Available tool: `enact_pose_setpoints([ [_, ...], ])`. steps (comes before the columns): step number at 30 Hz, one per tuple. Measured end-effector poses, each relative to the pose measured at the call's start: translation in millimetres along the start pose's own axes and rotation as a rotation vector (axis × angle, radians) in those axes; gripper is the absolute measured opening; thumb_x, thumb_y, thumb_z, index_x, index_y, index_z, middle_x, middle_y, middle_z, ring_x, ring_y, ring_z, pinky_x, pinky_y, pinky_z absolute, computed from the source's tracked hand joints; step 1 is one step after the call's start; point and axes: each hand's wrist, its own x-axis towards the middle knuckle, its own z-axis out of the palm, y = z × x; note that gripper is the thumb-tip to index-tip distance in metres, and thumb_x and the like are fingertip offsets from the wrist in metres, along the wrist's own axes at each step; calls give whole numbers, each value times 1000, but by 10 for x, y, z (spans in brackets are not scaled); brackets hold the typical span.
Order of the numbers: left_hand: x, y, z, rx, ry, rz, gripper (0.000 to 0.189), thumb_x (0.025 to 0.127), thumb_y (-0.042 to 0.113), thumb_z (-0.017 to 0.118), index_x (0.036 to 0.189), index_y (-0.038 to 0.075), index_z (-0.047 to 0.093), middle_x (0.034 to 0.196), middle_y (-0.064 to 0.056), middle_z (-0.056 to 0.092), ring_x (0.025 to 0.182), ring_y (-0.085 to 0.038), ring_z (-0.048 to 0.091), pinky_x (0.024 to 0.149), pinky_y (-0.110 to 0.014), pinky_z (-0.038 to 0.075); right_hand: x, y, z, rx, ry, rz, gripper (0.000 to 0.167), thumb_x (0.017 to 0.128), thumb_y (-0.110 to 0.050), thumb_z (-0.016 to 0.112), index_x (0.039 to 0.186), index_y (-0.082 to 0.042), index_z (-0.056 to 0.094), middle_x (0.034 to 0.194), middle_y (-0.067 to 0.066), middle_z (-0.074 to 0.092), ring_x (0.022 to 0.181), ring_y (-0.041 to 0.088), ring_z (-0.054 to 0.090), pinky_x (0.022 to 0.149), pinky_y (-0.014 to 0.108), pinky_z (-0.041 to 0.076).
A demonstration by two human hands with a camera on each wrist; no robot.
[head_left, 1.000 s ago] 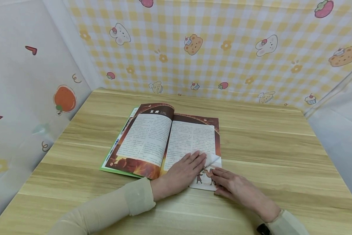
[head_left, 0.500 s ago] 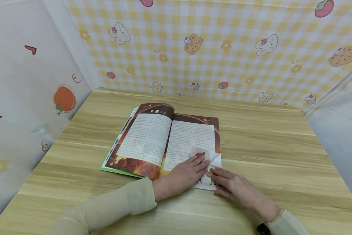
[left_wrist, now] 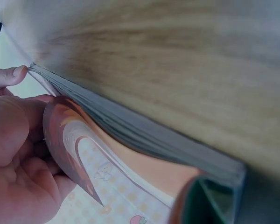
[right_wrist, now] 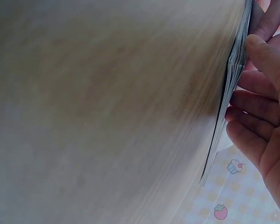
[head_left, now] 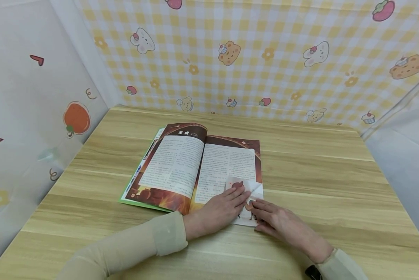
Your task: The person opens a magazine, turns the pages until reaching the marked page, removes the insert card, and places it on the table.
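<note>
An open magazine (head_left: 230, 159) lies on the table, its left page bulging up. Near its lower right corner, part of the right page is folded over, and the flap (head_left: 237, 183) shows a reddish-brown picture on white. My left hand (head_left: 218, 210) lies across that flap with fingers extended, their tips beside the fold. Beside it, my right hand (head_left: 283, 223) rests its fingers on the illustrated paper at the lower right corner, with the thumb close to the near edge. In the right wrist view, the right fingertips (right_wrist: 240, 130) touch along the magazine's edge. A curled page (left_wrist: 116, 154) crosses the left wrist view.
The wooden table (head_left: 318, 167) extends around the magazine. A yellow checked cloth (head_left: 265, 58) hangs behind it, and a white printed cloth (head_left: 27, 97) stands at the left. A small dark object (head_left: 313, 273) sits at the right wrist.
My left hand has slid slightly right across the flap, and the reddish-brown picture has come into view beyond its fingertips. My right hand has stayed nearly still.
</note>
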Motion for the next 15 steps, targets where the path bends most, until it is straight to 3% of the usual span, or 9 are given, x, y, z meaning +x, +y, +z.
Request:
enact_pose_setpoints([
  [4,16,16,-9,17,1,-2,41,100,19,39,141,13,45,150,4,37,140,-12,29,113,-25,24,1,0,0,-8,-2,-2,50,81,-23,73,125,-3,60,124,17,61,113,29,60,83,39,54],
  [9,38,23,-25,24,-49,3,41,101,20,37,141,13,44,150,5,36,140,-11,28,114,-25,23,5,1,-2,-10,-2,0,49,80,-23,73,124,-3,61,124,16,61,113,29,59,84,39,54],
  [15,57,15,-46,66,-56,47,40,100,21,38,139,17,48,147,6,40,139,-10,30,114,-25,23,1,3,-1,-5,-6,5,48,80,-22,73,123,-2,62,125,17,60,113,29,60,83,39,54],
])
